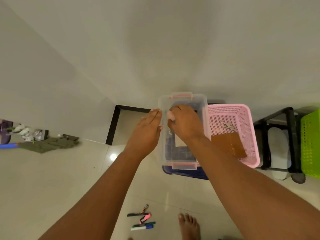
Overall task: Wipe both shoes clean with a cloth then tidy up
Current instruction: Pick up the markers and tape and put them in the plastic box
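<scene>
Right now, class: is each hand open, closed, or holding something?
Left hand: open, straight fingers against the clear plastic box.
Right hand: curled round a small pale pink object, unidentifiable.

Dim warm light, floor (52, 179) glare, soft blur, wide-angle bending.

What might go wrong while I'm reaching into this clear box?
The clear box rests on a blue object, steadied only by your flat left hand; your right hand, pinching a pale object inside, might tip it. Loose pens lie on the floor by your bare foot; stepping back might land on them.
</scene>
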